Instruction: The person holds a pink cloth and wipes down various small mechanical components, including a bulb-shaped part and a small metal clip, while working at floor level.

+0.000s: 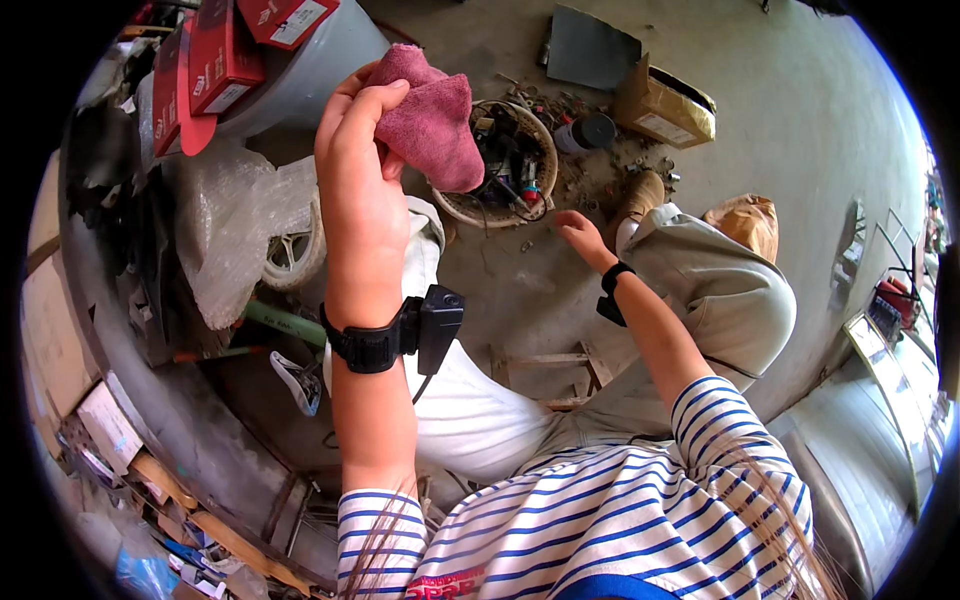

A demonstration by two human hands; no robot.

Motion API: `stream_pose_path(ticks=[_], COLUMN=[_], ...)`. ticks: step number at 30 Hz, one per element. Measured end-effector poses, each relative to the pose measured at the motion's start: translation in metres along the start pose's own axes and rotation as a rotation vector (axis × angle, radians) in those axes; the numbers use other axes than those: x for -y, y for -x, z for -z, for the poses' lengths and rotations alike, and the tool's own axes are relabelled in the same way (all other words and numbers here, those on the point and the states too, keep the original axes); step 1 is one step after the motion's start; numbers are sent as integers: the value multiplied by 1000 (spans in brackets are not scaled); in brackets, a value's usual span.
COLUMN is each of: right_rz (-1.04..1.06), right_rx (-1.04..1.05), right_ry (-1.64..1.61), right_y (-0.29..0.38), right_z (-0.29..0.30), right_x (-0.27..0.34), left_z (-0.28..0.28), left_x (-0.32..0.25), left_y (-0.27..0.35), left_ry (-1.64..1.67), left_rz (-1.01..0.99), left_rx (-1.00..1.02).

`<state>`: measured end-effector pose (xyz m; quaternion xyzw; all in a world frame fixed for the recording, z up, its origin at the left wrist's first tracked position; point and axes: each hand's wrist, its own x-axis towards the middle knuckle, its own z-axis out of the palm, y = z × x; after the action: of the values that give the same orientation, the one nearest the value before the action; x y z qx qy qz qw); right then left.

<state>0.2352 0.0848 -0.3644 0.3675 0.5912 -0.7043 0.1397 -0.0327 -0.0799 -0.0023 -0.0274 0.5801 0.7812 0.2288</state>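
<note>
My left hand [360,142] is raised and grips a folded pink cloth [431,120] between thumb and fingers. Beyond the cloth, and partly covered by it, a round plastic basket [551,165] sits on the floor. Black parts and cables [506,154] fill it, along with a red-tipped piece [530,192]. My right hand [581,234] hangs low near the basket's near right side. Its fingers are bunched and slightly blurred, so I cannot tell whether they touch or hold anything.
Small metal parts [592,176] lie scattered around a dark-lidded jar [589,133]. Behind stand an opened cardboard box [667,105] and a dark flat panel [592,49]. At left are red boxes [221,60] on a grey bin, bubble wrap [225,217] and a wheel [292,255].
</note>
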Motion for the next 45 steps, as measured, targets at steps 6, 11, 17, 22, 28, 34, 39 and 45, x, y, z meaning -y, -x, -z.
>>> stream_pose_path(ticks=[6,11,17,22,28,34,39,45], right_rz=[-310,-125,-45,-129,-40,-94,13,-176], right_rx=[-257,-472,-582,-474,-479,-640,-552,-185], right_ry=[508,662,655,699,729,605,641,600], right_y=[5,-13,-38,-50,-44,-28,-21,-15], right_z=[24,48,51,70,64,61,63,49], right_x=[-30,-36,-20,-24,-18,-3,-7,4], left_z=[-3,-12,-20,-30,-32,-44,-51,-54], left_x=[3,9,14,18,20,14,11,12], left_y=[0,1,2,-1,-6,-12,-17,-12], left_ry=[-55,10,-67,-96,-124,-98,-78,-88], left_rz=[15,18,51,55,53,40,-22,-29], left_rx=[16,43,70,65,89,101,115,110])
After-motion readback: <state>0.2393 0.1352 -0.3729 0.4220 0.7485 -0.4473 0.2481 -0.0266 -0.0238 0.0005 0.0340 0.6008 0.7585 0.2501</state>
